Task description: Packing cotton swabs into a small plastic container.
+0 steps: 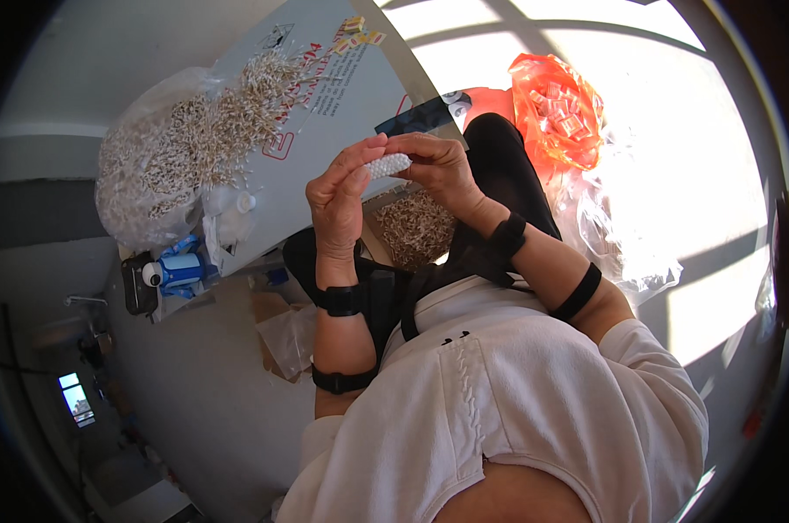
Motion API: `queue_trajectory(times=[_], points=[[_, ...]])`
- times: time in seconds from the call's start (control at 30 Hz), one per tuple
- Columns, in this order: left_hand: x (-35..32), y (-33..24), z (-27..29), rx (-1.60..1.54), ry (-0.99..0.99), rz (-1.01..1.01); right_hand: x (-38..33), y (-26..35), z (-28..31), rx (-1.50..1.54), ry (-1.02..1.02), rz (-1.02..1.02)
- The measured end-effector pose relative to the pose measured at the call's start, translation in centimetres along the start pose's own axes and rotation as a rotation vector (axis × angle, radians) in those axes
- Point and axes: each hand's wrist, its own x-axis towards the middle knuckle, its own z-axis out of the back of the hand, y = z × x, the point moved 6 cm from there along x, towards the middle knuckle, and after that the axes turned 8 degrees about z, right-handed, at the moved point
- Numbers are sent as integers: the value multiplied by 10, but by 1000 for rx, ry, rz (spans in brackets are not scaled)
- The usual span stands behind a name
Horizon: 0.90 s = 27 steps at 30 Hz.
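Observation:
Over my lap, my left hand and my right hand close together on a bundle of cotton swabs. Its packed white tips face toward me, and the fingers hide most of its sides. My left fingers and thumb press its left end; my right fingers curl over its right end. Just below the hands, a cardboard box full of loose cotton swabs rests between my legs. To the left, a large pile of loose cotton swabs spreads over the table, with more inside a clear plastic bag.
On the table's near left corner are a blue bottle, a black case and a small white round object. Small yellow packets lie at its far edge. At right, an orange bag holds red-and-white packets, beside clear plastic.

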Motion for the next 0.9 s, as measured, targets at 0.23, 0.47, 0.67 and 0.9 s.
queue_trajectory(times=[0.23, 0.47, 0.67, 0.9], points=[[2, -3, -5, 36, 21, -3, 0, 1, 3, -101, 27, -15], [1, 12, 14, 66, -276, 183, -2, -8, 2, -3, -13, -378], [-6, 46, 37, -276, -420, 414, 6, 19, 6, -301, 247, 140], [-9, 31, 6, -262, -302, 325, 8, 24, 3, -274, 240, 96]])
